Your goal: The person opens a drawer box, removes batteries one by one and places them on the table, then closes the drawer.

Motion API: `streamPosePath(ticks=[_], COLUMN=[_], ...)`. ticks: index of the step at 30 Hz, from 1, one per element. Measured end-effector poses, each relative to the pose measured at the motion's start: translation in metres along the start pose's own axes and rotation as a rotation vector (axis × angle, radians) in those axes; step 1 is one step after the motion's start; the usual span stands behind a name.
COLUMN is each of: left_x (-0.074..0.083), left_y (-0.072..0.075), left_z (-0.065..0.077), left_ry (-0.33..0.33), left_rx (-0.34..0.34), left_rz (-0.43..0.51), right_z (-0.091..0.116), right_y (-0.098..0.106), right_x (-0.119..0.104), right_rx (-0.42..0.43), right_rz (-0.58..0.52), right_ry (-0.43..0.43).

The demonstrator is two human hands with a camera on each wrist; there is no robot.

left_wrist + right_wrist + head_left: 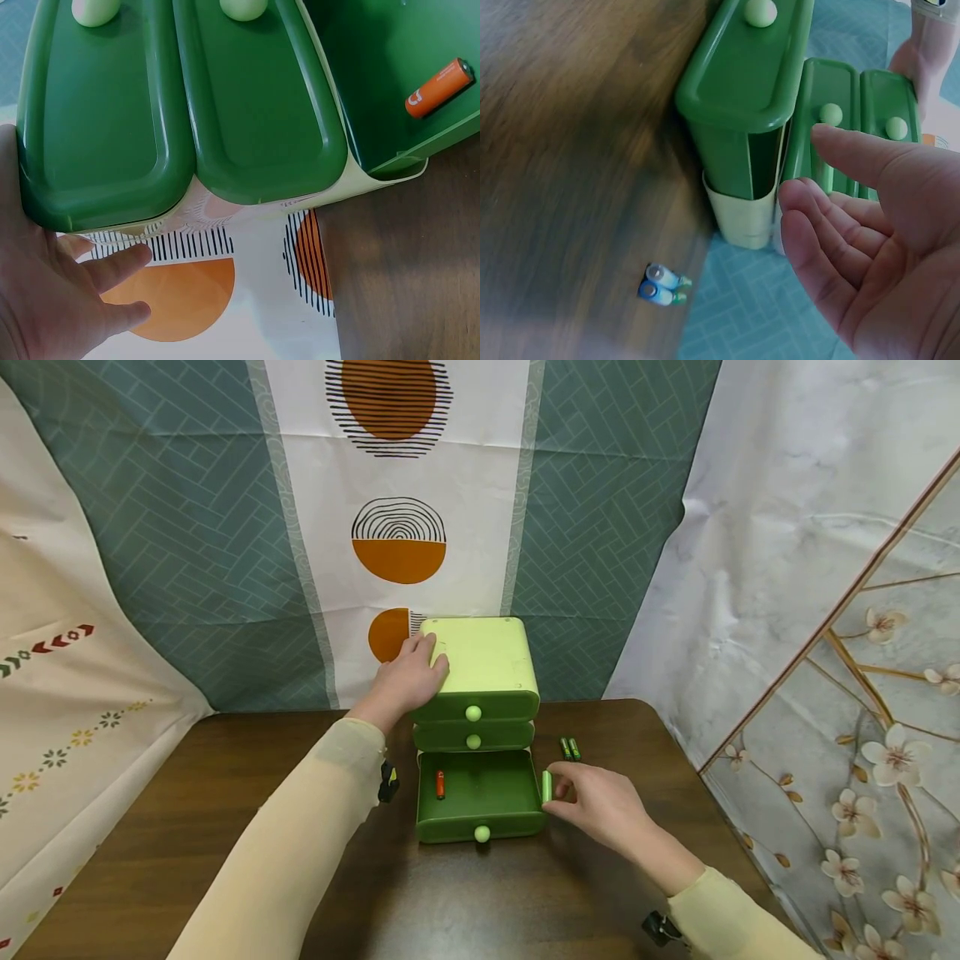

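A small green drawer cabinet (483,656) stands on the table, its bottom drawer (487,810) pulled out and the two drawers above pushed in. My left hand (408,677) rests on the left edge of its pale green top, with fingers spread in the left wrist view. One orange battery (440,88) lies near the left wall inside the bottom drawer. Just beyond that drawer's right wall, my right hand (596,797) pinches a light green battery (547,787) upright between thumb and fingers. In the right wrist view the fingers partly hide this battery (824,174).
Two green batteries (570,748) lie side by side on the brown wooden table (225,793), right of the cabinet. Patterned cloth (600,527) hangs behind the table and along both sides. Round pale knobs (482,833) stick out from the drawer fronts.
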State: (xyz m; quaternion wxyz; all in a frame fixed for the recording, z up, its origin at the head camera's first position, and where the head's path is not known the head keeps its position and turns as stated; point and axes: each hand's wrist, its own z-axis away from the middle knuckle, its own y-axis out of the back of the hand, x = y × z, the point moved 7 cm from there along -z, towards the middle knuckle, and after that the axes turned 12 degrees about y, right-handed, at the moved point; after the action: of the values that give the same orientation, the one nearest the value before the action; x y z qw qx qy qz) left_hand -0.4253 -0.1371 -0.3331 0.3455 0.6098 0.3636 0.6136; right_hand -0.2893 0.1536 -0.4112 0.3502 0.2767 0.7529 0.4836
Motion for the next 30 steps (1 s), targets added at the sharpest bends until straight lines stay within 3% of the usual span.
streamPosePath(ticks=[15, 30], left_x=[0.001, 0.001], left_y=[0.002, 0.001], left_z=[0.002, 0.002], left_ry=[0.002, 0.008], left_rx=[-0.012, -0.025], left_rz=[0.013, 0.008], right_z=[0.014, 0.030], right_y=[0.010, 0.002], right_x=[0.027, 0.053], right_rx=[-0.015, -0.074], right_rz=[0.015, 0.022], right_ry=[-0.025, -0.065])
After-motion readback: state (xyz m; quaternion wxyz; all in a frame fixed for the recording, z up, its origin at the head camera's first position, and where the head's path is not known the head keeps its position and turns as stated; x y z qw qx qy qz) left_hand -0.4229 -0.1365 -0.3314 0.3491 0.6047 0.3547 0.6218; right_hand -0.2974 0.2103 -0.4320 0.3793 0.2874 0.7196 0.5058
